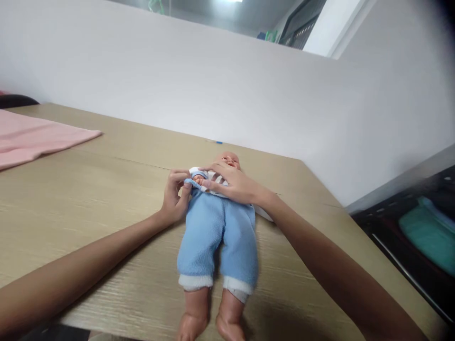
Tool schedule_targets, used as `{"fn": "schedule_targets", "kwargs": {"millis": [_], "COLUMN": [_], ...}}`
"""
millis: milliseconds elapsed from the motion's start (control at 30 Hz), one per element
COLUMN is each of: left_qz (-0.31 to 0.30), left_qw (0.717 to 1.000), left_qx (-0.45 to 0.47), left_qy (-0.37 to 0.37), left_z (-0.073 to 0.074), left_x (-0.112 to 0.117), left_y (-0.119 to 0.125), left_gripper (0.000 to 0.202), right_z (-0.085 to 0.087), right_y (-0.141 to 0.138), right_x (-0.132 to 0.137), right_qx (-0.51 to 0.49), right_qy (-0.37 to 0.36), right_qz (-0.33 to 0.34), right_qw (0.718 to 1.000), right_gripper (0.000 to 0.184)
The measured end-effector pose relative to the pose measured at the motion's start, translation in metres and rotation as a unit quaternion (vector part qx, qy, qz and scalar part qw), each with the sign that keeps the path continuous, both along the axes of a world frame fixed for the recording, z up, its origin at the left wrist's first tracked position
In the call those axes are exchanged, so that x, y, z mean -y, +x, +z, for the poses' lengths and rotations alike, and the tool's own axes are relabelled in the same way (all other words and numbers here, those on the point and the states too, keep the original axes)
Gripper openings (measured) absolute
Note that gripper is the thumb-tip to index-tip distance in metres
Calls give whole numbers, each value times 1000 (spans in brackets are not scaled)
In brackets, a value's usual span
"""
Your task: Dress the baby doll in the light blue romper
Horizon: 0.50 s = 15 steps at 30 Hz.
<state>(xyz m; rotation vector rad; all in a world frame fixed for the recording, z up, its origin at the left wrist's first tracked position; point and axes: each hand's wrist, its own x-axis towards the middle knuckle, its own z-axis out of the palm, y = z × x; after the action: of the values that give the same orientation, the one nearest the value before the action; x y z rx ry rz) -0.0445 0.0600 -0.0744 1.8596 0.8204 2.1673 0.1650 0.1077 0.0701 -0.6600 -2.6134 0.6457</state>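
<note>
A baby doll lies on its back on the wooden table, head away from me, bare feet toward me. It wears a light blue fleece outfit with white cuffs. My left hand is closed, pinching the blue sleeve cuff at the doll's arm. My right hand lies across the doll's chest, fingers pressed on the white and blue fabric near the same sleeve. The doll's small hand peeks out between my hands.
A pink cloth lies at the table's far left. A white partition wall runs behind the table. To the right, past the table edge, a dark bin holds teal fabric.
</note>
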Motion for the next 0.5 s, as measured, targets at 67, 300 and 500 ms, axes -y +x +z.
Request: {"fn": "schedule_targets", "kwargs": {"millis": [67, 300, 500], "left_qz": [-1, 124, 18], "left_qw": [1000, 990, 986], "left_qx": [-8, -62, 59], "left_qy": [-8, -22, -157], "left_z": [-1, 7, 14], "left_x": [0, 6, 6], "left_y": [0, -3, 5], "left_gripper": [11, 19, 28], "right_z": [-1, -23, -41], "right_y": [6, 12, 6], "right_x": [8, 4, -2], "right_qx": [-9, -82, -127], "right_qy": [16, 34, -50], "right_qz": [-18, 41, -22], "right_qw": [1000, 995, 990], "right_gripper": [56, 32, 29]}}
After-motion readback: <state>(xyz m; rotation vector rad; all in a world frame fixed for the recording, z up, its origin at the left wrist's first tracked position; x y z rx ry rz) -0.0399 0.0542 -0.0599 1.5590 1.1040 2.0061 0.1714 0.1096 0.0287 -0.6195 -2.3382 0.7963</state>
